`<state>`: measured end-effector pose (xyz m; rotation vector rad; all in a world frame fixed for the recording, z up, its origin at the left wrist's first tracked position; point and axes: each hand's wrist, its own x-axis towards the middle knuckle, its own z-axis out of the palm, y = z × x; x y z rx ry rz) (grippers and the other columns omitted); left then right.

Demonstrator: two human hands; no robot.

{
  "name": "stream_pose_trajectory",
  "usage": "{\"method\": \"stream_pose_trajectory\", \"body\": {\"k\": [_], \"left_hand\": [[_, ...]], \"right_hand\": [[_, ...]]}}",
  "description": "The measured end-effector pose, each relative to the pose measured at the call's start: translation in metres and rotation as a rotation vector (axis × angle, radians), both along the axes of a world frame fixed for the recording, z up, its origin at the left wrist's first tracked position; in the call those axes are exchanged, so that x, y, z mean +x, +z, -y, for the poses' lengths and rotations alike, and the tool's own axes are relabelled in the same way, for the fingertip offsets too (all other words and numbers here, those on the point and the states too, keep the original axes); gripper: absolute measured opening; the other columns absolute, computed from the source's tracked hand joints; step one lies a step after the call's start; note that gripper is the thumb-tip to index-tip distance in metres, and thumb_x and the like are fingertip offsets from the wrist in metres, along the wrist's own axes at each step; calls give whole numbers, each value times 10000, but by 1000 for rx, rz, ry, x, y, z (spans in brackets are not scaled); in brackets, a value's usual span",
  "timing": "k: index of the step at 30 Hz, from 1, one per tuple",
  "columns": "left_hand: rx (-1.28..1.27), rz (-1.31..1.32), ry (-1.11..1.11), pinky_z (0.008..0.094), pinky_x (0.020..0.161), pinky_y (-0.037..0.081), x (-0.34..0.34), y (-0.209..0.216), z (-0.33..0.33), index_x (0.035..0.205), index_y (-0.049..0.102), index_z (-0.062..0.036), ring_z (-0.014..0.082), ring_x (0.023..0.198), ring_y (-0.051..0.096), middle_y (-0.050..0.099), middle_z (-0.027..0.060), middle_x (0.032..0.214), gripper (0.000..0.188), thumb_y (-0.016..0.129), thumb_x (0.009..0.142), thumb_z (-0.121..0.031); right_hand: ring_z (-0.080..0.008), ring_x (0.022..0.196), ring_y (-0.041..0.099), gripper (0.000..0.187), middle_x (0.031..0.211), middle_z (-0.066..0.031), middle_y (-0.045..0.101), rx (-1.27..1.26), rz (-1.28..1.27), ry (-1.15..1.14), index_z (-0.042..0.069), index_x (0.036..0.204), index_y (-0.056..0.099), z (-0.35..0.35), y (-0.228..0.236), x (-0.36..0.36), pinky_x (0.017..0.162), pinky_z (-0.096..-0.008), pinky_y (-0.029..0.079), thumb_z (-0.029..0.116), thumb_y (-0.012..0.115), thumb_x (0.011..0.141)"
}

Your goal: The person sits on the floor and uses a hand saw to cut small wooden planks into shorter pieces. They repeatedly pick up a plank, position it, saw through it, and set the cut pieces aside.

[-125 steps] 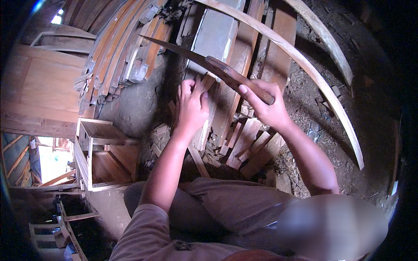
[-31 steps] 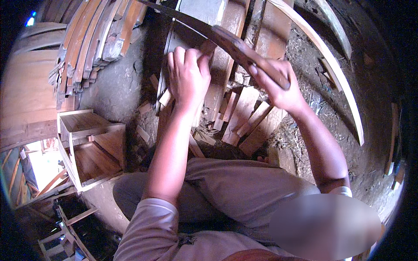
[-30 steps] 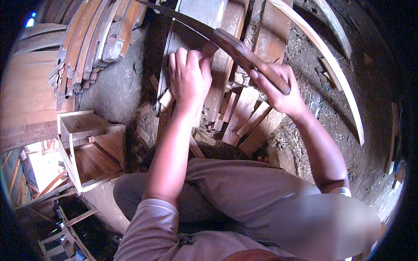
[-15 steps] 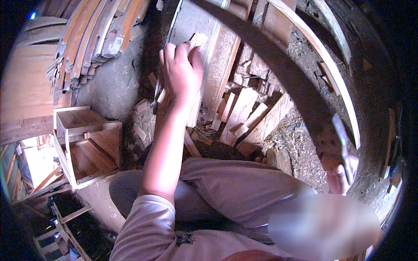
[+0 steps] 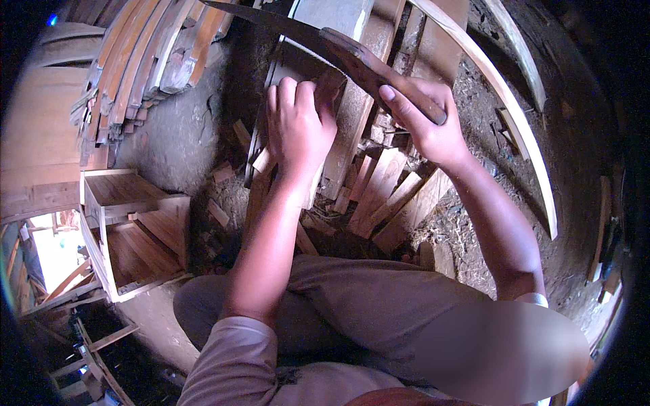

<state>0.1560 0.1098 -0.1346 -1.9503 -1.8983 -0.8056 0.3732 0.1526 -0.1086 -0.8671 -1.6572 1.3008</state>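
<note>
My right hand point(image 5: 433, 122) is wrapped round the wooden handle point(image 5: 382, 71) of a handsaw. Its long dark blade point(image 5: 271, 20) tapers toward the upper left, over the far end of a wide board point(image 5: 332, 15). My left hand point(image 5: 300, 125) rests on the same workpiece just below the blade, its fingers curled down. A small wood piece point(image 5: 329, 89), in shadow, shows beside the thumb and seems pinched there. The fingertips and the underside of that grip are hidden.
Several wood offcuts point(image 5: 382, 186) lie below the boards, among shavings on the ground. A stack of planks point(image 5: 145, 51) stands at upper left, with a wooden cabinet frame point(image 5: 139, 203) below it. Long pale strips point(image 5: 504, 88) curve along the right.
My right hand has swung from the far right up to the middle, bringing the handsaw over the board. My left hand has shifted slightly right and down.
</note>
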Motion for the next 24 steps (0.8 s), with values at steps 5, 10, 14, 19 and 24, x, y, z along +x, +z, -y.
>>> {"method": "stream_pose_trajectory", "body": {"k": [5, 10, 14, 19, 24], "left_hand": [[28, 14, -3, 495, 855, 466, -2, -2, 1, 989, 622, -22, 380, 978, 543, 535, 156, 982, 262, 740, 787, -142], [60, 29, -29, 500, 856, 466, -4, -6, -1, 982, 632, -18, 383, 977, 547, 546, 159, 993, 234, 730, 810, -142], [56, 36, -34, 516, 866, 445, -2, -7, -3, 973, 625, -11, 413, 974, 543, 557, 180, 991, 217, 697, 779, -77], [25, -53, 34, 492, 885, 442, 4, -3, -4, 971, 642, -59, 365, 991, 554, 563, 142, 994, 200, 724, 886, -221], [25, -83, 45, 483, 879, 441, 3, -11, -2, 983, 663, -76, 358, 991, 562, 585, 129, 1004, 213, 732, 898, -259]], "right_hand": [[-44, 605, 476, 304, 645, 52, 539, -6, 30, 46, 21, 938, 735, -3, -1, 0, 527, -270, 375, 314, 688, 1006], [-45, 606, 454, 279, 634, 46, 513, -21, 4, 82, 12, 902, 708, -2, -4, 3, 524, -286, 366, 270, 678, 1005], [-48, 604, 437, 243, 629, 43, 499, -2, 26, 79, 11, 884, 692, -1, -2, 5, 521, -294, 361, 223, 668, 999], [-59, 589, 436, 245, 617, 30, 489, 11, 51, 80, 15, 832, 671, 5, -10, 20, 514, -299, 359, 206, 665, 985], [-77, 567, 448, 190, 609, 24, 501, -49, 89, 56, 11, 910, 704, 36, -29, 64, 515, -316, 374, 184, 653, 972]]}}
